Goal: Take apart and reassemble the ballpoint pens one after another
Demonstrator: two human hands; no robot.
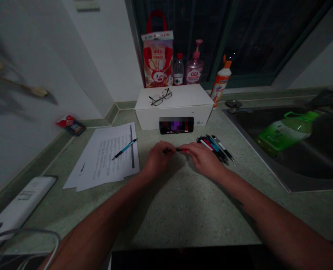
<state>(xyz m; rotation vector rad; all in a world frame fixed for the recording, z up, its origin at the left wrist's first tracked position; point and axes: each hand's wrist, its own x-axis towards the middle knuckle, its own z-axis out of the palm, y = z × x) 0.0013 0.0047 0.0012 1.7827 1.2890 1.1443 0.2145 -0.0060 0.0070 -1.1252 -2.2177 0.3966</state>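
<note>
Over the middle of the green speckled counter, my left hand and my right hand both pinch a thin black and red pen, one at each end. Just beyond my hands a phone leans on its long side against a white box. Several pens lie in a bunch to the right of my right hand. A blue pen rests on printed sheets to the left of my left hand.
Glasses lie on the box. Behind it stand a red bag, a small bottle and a pink pump bottle. An orange-capped bottle stands right of them. A green jug lies in the sink; a white power strip is at left.
</note>
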